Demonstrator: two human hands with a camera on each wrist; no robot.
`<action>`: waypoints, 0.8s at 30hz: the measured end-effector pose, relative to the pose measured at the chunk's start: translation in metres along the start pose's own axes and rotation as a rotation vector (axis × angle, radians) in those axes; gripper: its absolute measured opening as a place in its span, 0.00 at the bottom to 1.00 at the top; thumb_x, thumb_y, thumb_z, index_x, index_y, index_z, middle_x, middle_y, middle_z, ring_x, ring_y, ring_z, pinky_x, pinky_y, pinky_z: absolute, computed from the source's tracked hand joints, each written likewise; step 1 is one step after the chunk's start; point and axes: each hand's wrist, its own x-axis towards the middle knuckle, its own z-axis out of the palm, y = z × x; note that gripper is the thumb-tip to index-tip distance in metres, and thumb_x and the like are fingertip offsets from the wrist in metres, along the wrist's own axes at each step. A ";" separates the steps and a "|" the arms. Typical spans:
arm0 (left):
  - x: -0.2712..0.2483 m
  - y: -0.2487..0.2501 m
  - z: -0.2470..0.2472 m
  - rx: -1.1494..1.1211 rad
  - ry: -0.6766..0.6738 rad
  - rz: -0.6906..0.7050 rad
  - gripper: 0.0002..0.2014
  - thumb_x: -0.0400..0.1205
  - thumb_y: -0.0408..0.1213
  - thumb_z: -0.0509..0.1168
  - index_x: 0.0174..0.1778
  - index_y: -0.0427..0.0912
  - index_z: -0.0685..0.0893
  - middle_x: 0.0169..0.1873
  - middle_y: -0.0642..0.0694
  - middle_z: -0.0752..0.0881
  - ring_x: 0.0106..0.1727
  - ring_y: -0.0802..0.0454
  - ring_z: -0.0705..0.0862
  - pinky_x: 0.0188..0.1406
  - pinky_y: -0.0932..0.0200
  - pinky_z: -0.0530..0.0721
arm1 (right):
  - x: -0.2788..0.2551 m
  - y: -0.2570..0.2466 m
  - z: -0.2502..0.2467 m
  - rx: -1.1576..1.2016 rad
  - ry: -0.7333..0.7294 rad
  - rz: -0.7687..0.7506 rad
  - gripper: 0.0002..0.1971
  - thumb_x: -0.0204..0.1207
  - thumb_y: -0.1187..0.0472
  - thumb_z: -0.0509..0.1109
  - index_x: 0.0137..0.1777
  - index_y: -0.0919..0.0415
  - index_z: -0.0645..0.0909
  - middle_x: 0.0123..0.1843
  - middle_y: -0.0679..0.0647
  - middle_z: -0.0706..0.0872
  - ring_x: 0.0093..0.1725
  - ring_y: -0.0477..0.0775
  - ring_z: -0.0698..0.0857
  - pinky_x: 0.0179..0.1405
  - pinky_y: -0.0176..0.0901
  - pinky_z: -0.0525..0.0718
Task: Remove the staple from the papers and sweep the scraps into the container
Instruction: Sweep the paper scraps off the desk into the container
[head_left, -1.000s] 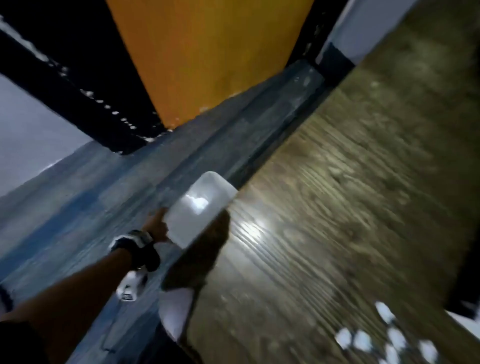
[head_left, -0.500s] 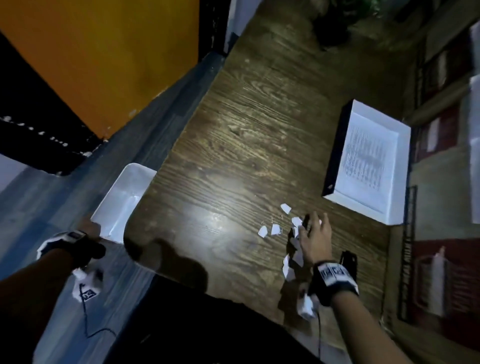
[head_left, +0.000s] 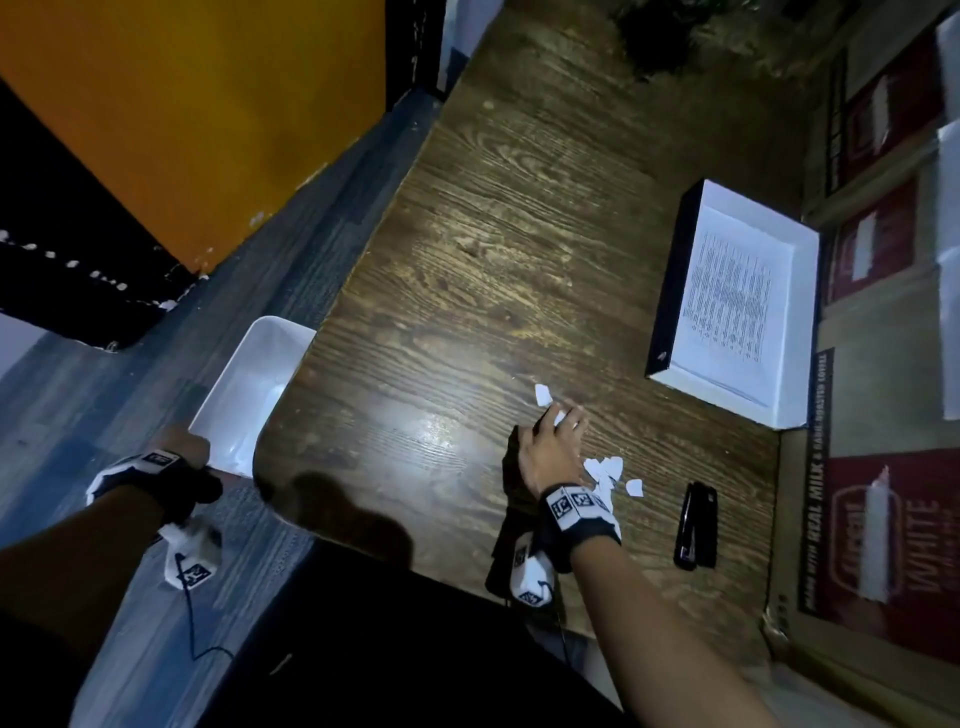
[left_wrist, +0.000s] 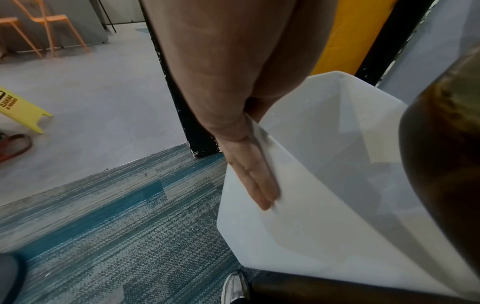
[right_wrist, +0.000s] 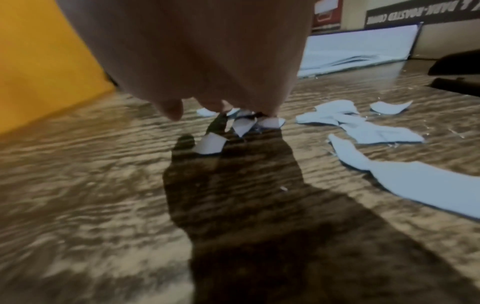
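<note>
The left hand (head_left: 187, 447) has its grip on the near rim of one white container (head_left: 249, 384), with straight fingers (left_wrist: 259, 185) flat on the outer wall and the thumb hidden inside. The container hangs just beside the tabletop (head_left: 519, 260) edge, at 9 o'clock from the scraps.

The right hand (head_left: 550, 452) lies palm down on the tabletop, its grip open and holding nothing, fingers spread over white paper scraps (head_left: 605, 470). About six scraps are visible: one at 12 o'clock of the fingertips, the others at 3 o'clock of the wrist.

One black stapler (head_left: 696, 525) lies at 3 o'clock from them. One open box with printed papers (head_left: 732, 296) sits at 1 o'clock.
</note>
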 end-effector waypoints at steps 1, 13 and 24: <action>0.003 0.000 0.001 -0.001 -0.003 0.010 0.22 0.82 0.22 0.55 0.73 0.23 0.68 0.71 0.22 0.73 0.72 0.27 0.74 0.64 0.43 0.75 | -0.002 0.003 0.000 0.065 0.016 -0.060 0.33 0.79 0.49 0.56 0.80 0.65 0.57 0.82 0.69 0.56 0.81 0.71 0.55 0.81 0.64 0.56; 0.009 0.015 -0.003 0.123 0.000 0.050 0.20 0.82 0.24 0.55 0.72 0.24 0.70 0.70 0.22 0.74 0.70 0.26 0.74 0.67 0.41 0.74 | 0.019 -0.021 -0.006 -0.093 -0.077 -0.068 0.25 0.82 0.54 0.49 0.78 0.60 0.62 0.85 0.69 0.42 0.79 0.82 0.36 0.75 0.80 0.37; -0.008 0.013 -0.009 0.162 -0.051 0.043 0.19 0.82 0.22 0.53 0.69 0.18 0.71 0.68 0.20 0.75 0.49 0.42 0.67 0.49 0.56 0.63 | -0.018 0.071 -0.024 0.095 0.089 0.150 0.31 0.82 0.52 0.53 0.82 0.65 0.52 0.85 0.65 0.50 0.83 0.69 0.49 0.81 0.62 0.52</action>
